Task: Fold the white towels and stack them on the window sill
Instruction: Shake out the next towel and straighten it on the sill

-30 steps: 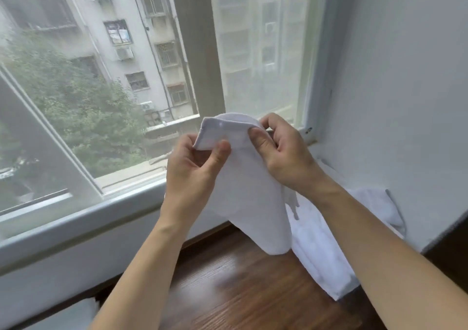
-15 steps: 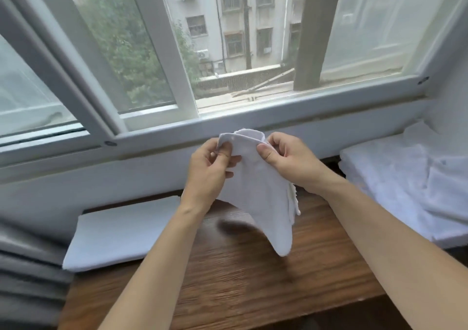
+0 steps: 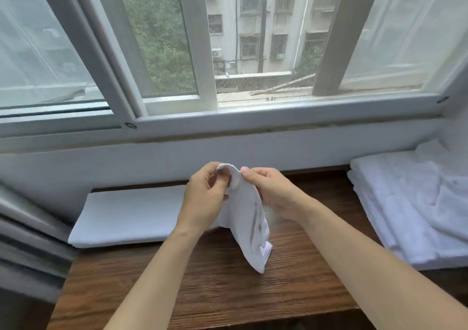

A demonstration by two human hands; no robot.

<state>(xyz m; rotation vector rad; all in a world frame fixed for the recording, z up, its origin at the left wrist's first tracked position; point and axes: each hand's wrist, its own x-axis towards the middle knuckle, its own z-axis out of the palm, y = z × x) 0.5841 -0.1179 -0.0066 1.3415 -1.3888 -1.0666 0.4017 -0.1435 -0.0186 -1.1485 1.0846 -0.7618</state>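
A small white towel (image 3: 249,225) hangs over the middle of the wooden window sill (image 3: 207,286), its lowest corner just above the wood. My left hand (image 3: 205,198) and my right hand (image 3: 272,194) pinch its top edge close together, thumbs facing each other. A flat folded white towel (image 3: 129,215) lies on the sill to the left, partly behind my left hand. At the right end of the sill lies a heap of white towels (image 3: 415,203), flat layers below and a crumpled one on top.
The white sliding window frame (image 3: 202,51) and low white wall run along the back of the sill. Grey curtain folds (image 3: 27,248) hang at the left edge. The sill's front edge is near the bottom of the view.
The view swung from the right wall to the middle of the sill and tilted down. Both hands brought the towel lower, and its top corners came closer together.
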